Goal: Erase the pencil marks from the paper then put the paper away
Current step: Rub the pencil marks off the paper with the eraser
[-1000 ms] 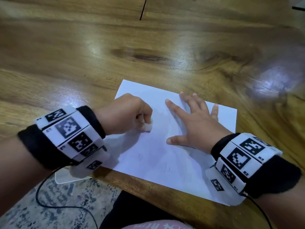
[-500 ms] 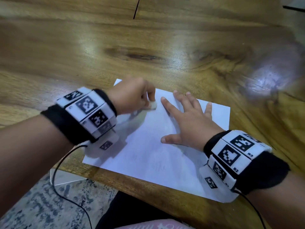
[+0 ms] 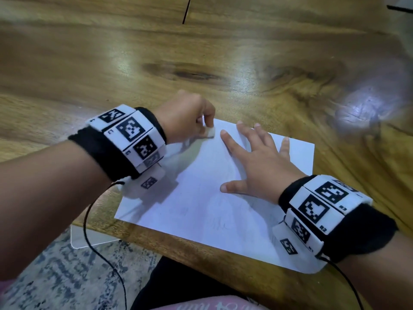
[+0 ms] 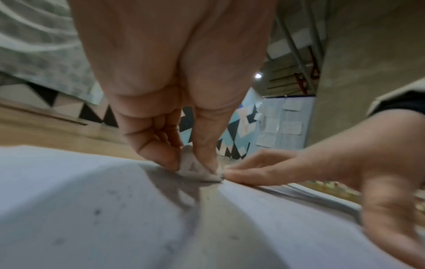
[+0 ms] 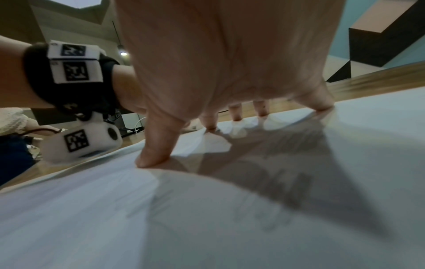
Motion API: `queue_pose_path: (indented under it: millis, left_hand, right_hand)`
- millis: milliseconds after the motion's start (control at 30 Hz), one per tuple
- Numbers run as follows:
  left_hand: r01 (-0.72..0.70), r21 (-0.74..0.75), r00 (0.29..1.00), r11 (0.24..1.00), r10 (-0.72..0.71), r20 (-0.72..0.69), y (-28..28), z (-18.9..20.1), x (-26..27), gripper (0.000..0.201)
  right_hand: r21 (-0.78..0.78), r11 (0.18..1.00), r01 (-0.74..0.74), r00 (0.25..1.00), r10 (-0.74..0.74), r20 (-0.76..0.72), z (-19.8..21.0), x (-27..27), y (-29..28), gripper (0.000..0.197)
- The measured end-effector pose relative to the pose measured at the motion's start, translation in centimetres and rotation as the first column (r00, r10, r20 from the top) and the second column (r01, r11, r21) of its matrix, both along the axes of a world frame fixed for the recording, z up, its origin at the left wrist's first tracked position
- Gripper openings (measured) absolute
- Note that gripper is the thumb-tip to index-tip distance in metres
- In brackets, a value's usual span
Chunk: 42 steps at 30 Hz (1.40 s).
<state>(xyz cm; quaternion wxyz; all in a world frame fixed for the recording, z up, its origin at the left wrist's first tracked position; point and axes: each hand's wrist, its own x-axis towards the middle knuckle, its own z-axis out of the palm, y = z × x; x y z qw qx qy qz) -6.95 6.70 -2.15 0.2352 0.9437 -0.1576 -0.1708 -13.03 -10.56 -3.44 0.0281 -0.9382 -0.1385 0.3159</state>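
Note:
A white sheet of paper [image 3: 201,198] lies on the wooden table [image 3: 156,52] near its front edge, with faint pencil marks [image 3: 220,224] low on the sheet. My left hand [image 3: 190,117] pinches a small white eraser [image 3: 210,132] and presses it on the paper's far left corner. In the left wrist view the eraser [image 4: 195,169] sits between thumb and fingers, touching the paper [image 4: 92,200]. My right hand [image 3: 257,166] lies flat with spread fingers on the sheet's right half. Its fingertips [image 5: 151,160] press on the paper [image 5: 207,227].
The table's front edge [image 3: 178,245] runs just below the sheet. A patterned rug [image 3: 55,276] and a clear flat sheet [image 3: 89,238] lie on the floor beneath. Black cables [image 3: 100,253] hang from both wristbands. A dark seam [image 3: 186,10] crosses the far tabletop.
My left hand has slid the eraser up the sheet from its middle left to the far left corner. The right hand has stayed flat on the paper.

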Motion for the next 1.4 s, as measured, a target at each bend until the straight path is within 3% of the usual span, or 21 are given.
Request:
queue_pose_path:
  millis: [200, 400, 567, 800, 900, 1033, 1200, 1400]
  left_hand:
    - [0.201, 0.09, 0.963, 0.975, -0.18, -0.202, 1.1, 0.1, -2.9, 0.006]
    - [0.031, 0.05, 0.999, 0.998, -0.032, 0.011, 0.4, 0.1, -0.7, 0.009]
    - [0.223, 0.072, 0.971, 0.972, -0.215, -0.103, 1.9, -0.5, -4.5, 0.006]
    - [0.056, -0.003, 0.998, 0.998, -0.056, -0.037, 1.4, -0.5, -2.5, 0.013]
    - [0.146, 0.026, 0.989, 0.989, -0.146, -0.036, 2.0, -0.5, -4.7, 0.023]
    - [0.22, 0.043, 0.969, 0.975, -0.213, -0.127, 2.9, -0.5, -6.0, 0.009]
    - [0.04, 0.01, 0.999, 0.999, -0.039, -0.019, 1.9, -0.2, -2.3, 0.008]
    - [0.208, 0.013, 0.977, 0.978, -0.207, -0.055, 2.6, -0.9, -6.2, 0.011]
  right_hand:
    - [0.0, 1.0, 0.002, 1.0, -0.002, 0.004, 0.0, 0.0, 0.1, 0.106]
    - [-0.006, 1.0, 0.003, 1.0, -0.003, 0.015, 0.1, 0.0, 0.1, 0.105]
    - [-0.016, 1.0, 0.001, 1.0, -0.001, 0.009, 0.1, 0.0, 0.2, 0.105]
    - [-0.005, 1.0, 0.008, 1.0, -0.008, 0.02, 0.0, -0.1, 0.2, 0.105]
    - [-0.004, 1.0, 0.01, 1.0, -0.01, 0.018, 0.1, -0.1, 0.2, 0.105]
    - [-0.002, 1.0, 0.008, 1.0, -0.008, 0.015, 0.1, -0.1, 0.2, 0.105]
    - [-0.002, 1.0, 0.007, 1.0, -0.007, 0.013, 0.0, -0.1, 0.3, 0.104]
    - [0.004, 1.0, 0.008, 1.0, -0.008, 0.011, 0.0, 0.0, 0.1, 0.105]
